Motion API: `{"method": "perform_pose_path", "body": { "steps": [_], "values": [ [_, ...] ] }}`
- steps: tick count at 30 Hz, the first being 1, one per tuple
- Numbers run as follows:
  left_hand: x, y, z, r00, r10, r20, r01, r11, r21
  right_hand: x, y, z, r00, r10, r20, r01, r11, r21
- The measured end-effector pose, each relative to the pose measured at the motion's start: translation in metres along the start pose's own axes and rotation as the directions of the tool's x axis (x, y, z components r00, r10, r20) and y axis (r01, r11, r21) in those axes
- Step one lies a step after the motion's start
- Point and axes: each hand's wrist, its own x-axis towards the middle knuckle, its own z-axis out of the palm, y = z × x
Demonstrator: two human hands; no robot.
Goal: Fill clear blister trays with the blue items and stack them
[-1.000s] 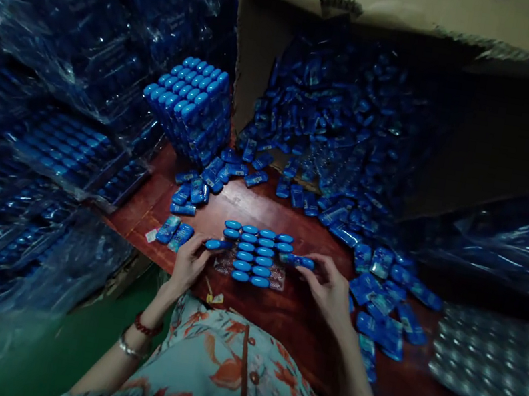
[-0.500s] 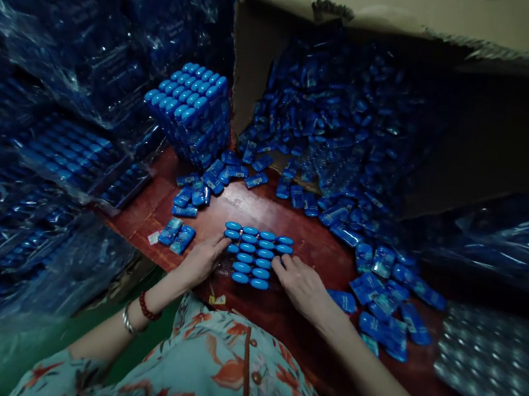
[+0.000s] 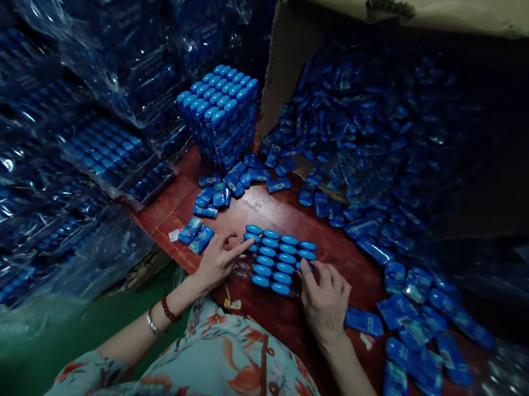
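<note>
The tray of blue cases (image 3: 277,262) was steadied on the red table (image 3: 291,219), flanked by the left hand (image 3: 216,260) and right hand (image 3: 325,297), fingers loosely spread, nothing gripped, pressing cases into their rows

a tray of packets (image 3: 277,262) lies on the table (image 3: 285,316) between the left hand (image 3: 217,261) and right hand (image 3: 326,299). a stacked block of packets (image 3: 221,110) stands behind-left; an open cardboard box (image 3: 428,9) spills loose packets (image 3: 355,139) behind and to the right.
</note>
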Motion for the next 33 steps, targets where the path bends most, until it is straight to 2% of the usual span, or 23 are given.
{"method": "perform_pose_path", "body": {
  "steps": [1, 3, 4, 6, 7, 8, 9, 11, 13, 15, 17, 19, 22, 26, 29, 33],
  "values": [
    [0.000, -0.003, -0.005, 1.000, -0.021, -0.010, 0.021, 1.000, -0.014, 0.002, -0.001, -0.003, 1.000, 0.022, 0.009, -0.022, 1.000, 0.001],
    [-0.004, -0.013, -0.017, 0.984, -0.135, -0.115, 0.132, 0.991, -0.037, 0.005, -0.003, -0.012, 0.997, 0.076, 0.001, -0.076, 0.996, 0.045],
    [-0.008, -0.020, -0.023, 0.952, -0.236, -0.194, 0.233, 0.972, -0.039, 0.008, -0.005, -0.018, 0.994, 0.105, -0.024, -0.102, 0.990, 0.095],
    [-0.016, -0.037, -0.036, 0.839, -0.448, -0.308, 0.465, 0.885, -0.021, 0.016, -0.017, -0.028, 0.985, 0.145, -0.096, -0.116, 0.959, 0.258],
    [-0.021, -0.045, -0.041, 0.792, -0.525, -0.312, 0.556, 0.831, 0.010, 0.023, -0.027, -0.031, 0.984, 0.142, -0.111, -0.093, 0.928, 0.360],
    [-0.025, -0.051, -0.044, 0.767, -0.577, -0.282, 0.613, 0.788, 0.056, 0.031, -0.040, -0.032, 0.988, 0.117, -0.101, -0.058, 0.886, 0.459],
    [-0.028, -0.056, -0.046, 0.763, -0.603, -0.232, 0.636, 0.764, 0.107, 0.040, -0.055, -0.031, 0.996, 0.059, -0.061, -0.016, 0.837, 0.547],
    [-0.033, -0.059, -0.047, 0.784, -0.607, -0.128, 0.621, 0.763, 0.182, 0.059, -0.091, -0.023, 0.991, -0.097, 0.089, 0.018, 0.767, 0.641],
    [-0.036, -0.055, -0.043, 0.813, -0.576, -0.083, 0.580, 0.791, 0.195, 0.077, -0.126, -0.008, 0.944, -0.212, 0.254, 0.015, 0.795, 0.607],
    [-0.038, -0.048, -0.038, 0.836, -0.542, -0.083, 0.549, 0.823, 0.150, 0.090, -0.153, 0.008, 0.886, -0.192, 0.423, -0.054, 0.862, 0.504],
    [-0.040, -0.040, -0.034, 0.848, -0.519, -0.109, 0.527, 0.848, 0.063, 0.095, -0.167, 0.020, 0.835, -0.163, 0.526, -0.111, 0.885, 0.451],
    [-0.044, -0.035, -0.031, 0.853, -0.504, -0.135, 0.508, 0.862, -0.012, 0.093, -0.168, 0.027, 0.802, -0.191, 0.567, -0.141, 0.860, 0.490],
    [-0.050, -0.030, -0.026, 0.850, -0.506, -0.147, 0.505, 0.862, -0.050, 0.082, -0.159, 0.031, 0.769, -0.260, 0.583, -0.216, 0.753, 0.622],
    [-0.053, -0.017, -0.020, 0.814, -0.564, -0.141, 0.538, 0.822, -0.184, 0.067, -0.147, 0.023, 0.790, -0.264, 0.553, -0.344, 0.556, 0.757],
    [-0.049, -0.003, -0.021, 0.818, -0.561, -0.127, 0.513, 0.811, -0.280, 0.061, -0.126, -0.008, 0.808, -0.304, 0.505, -0.325, 0.485, 0.812],
    [-0.036, 0.010, -0.031, 0.910, -0.411, -0.055, 0.379, 0.878, -0.291, 0.048, -0.064, -0.070, 0.826, -0.327, 0.459, -0.293, 0.448, 0.845]
  ]
}}
